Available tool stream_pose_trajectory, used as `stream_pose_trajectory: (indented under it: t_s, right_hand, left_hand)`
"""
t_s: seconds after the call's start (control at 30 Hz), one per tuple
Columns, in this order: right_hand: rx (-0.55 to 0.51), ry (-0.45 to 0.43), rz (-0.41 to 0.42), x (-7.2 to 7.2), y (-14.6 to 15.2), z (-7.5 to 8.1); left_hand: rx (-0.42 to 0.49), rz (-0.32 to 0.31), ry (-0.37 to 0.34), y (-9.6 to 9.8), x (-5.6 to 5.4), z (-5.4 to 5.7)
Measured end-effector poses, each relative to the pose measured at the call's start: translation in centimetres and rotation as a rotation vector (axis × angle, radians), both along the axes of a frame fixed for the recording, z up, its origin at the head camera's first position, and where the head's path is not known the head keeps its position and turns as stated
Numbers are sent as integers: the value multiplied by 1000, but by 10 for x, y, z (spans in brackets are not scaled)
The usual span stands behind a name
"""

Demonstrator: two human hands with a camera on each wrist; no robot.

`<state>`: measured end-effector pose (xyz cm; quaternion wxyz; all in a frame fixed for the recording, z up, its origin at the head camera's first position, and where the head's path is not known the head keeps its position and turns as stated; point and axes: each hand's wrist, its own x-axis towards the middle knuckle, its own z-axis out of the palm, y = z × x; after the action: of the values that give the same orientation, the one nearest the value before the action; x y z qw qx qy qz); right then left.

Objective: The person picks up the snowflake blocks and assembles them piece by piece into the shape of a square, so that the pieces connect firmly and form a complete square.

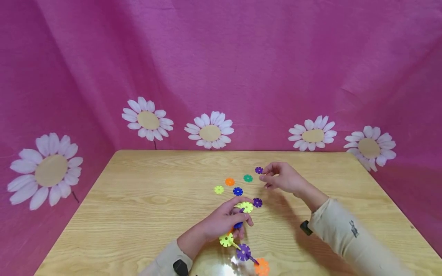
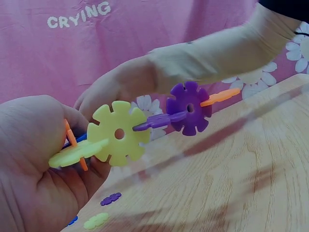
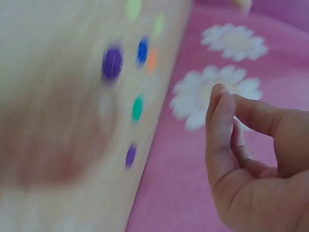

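While gripping a chain of slotted discs (image 1: 241,250) in the curled left hand (image 1: 224,219), up over the near part of the wooden table (image 1: 145,214), got the right hand (image 1: 284,178) just beside a loose purple disc (image 1: 259,170), thumb and finger pressed tip to tip. Also spot loose green (image 1: 248,178), orange and blue discs nearby.

Magenta cloth (image 1: 235,57) hangs in soft folds behind a pale, wood-grained table (image 1: 155,172) and along both its sides. Big white daisies (image 1: 210,133) with yellowish centres dot the fabric, and I can read "CRYING" in pale lettering (image 2: 76,16). White glare (image 1: 228,270) glints off the tabletop.
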<state>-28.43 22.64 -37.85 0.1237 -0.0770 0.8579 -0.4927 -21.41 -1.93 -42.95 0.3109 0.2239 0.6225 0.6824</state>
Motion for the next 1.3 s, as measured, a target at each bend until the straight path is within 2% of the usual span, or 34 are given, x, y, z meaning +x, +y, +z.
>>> stream_pose_trajectory:
  t_s: [0.1,0.3,0.37,0.47,0.57,0.73,0.83,1.0,1.3]
  right_hand:
    - [179,53,6,-26,8,-1]
    - [632,288,188,-62,12,-13]
    - [733,345,222,-70,10,-18]
    - [810,338,230,-77,4,-23]
    - [855,320,243,-82,1,-29]
    - [852,290,230,-86,-2,-36]
    - [803,236,203,-87,-1,-36]
    - [717,149,111,-87,0,-36]
    - [648,187,73,-80,-1,-36]
  left_hand:
    - [7,-3,-6,0,-1,-1]
    - [19,-8,-1,0,-3,-2]
    - [18,-11,1,-2,-3,-2]
    - [14,-12,5,-4,-3,0]
    - [8,-3,17,-5,-4,0]
    - [-4,23,23,-5,-4,1]
    - [-6,31,22,-4,-4,2]
    - [-14,29,24,-4,-4,3]
    - [-14,25,44,-4,-3,0]
